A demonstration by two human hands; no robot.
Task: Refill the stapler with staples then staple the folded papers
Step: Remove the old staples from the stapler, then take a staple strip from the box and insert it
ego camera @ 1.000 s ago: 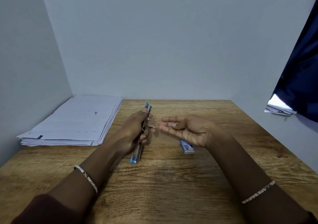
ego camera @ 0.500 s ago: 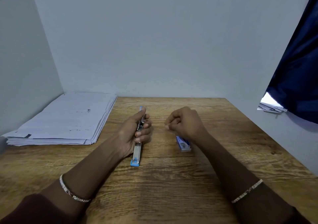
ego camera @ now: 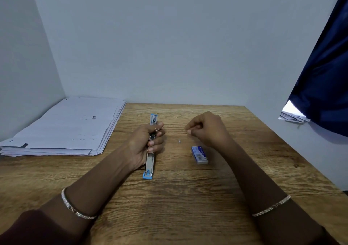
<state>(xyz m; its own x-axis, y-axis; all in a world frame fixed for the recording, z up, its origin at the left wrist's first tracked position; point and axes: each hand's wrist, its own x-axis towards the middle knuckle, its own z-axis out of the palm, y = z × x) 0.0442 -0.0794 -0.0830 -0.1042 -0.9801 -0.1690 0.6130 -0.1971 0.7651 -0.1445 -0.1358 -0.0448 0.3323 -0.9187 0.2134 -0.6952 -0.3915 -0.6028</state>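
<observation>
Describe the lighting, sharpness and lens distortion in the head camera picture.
Head view: dim, even, bluish light with no glare; only soft shadows beneath the left hand and right hand; the wide lens makes the walls lean outward; the stapler and staple box are fairly sharp, the box print unreadable.

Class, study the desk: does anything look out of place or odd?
Yes: a small metal piece, likely a loose bit of staples, lies alone on the table between the stapler in the left hand and the staple box. The right hand is curled just above it.
</observation>
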